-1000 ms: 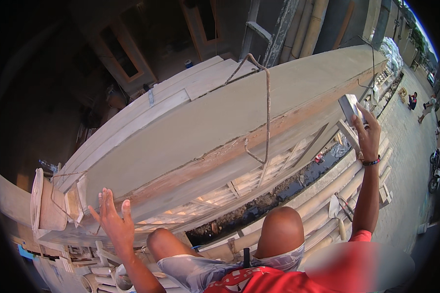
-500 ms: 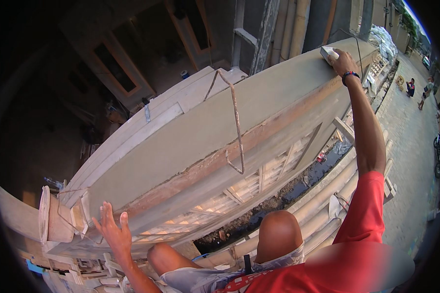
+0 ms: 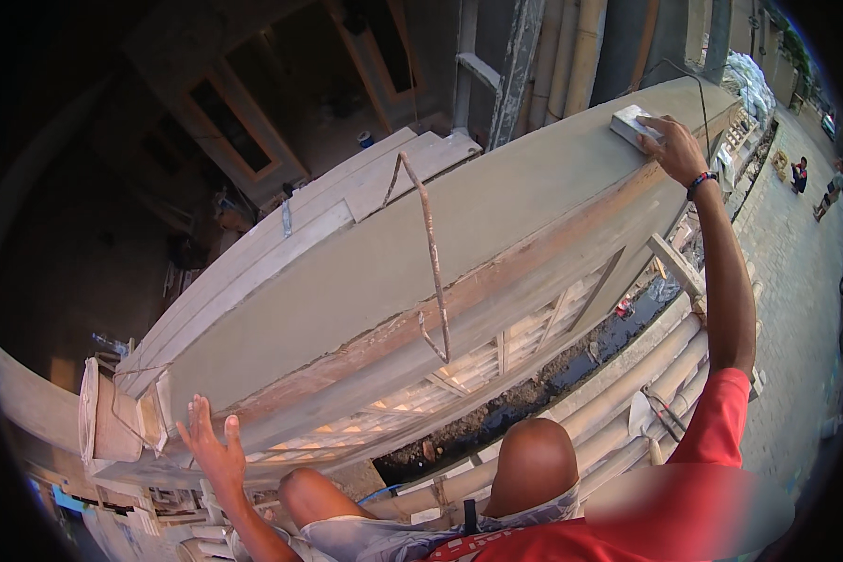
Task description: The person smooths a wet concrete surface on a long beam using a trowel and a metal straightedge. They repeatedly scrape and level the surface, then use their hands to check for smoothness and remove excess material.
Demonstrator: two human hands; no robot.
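At the far right end of a long strip of smooth grey plaster [image 3: 384,253], my right hand [image 3: 676,150] grips a pale rectangular plastering float [image 3: 632,124]. The float rests on the plaster near its far edge. My left hand [image 3: 214,450] is open, fingers spread, beside the near left end of the wall; whether it touches the wall I cannot tell. A bent rusty steel rod [image 3: 431,234] stands out over the plaster between my hands. A pointed trowel [image 3: 640,414] lies on the bamboo poles to the right of my knees.
Bamboo poles [image 3: 590,412] run below me beside a ditch of dark water [image 3: 543,384]. A wooden prop [image 3: 676,264] sticks up near my right forearm. Stepped pale ledges [image 3: 290,253] lie behind the plaster. Two people [image 3: 800,174] are on the paved street [image 3: 796,281] at right.
My right hand has shifted slightly right and down; the float now shows its broad pale top. The whole view has turned a little. My left hand stays by the wall's left end.
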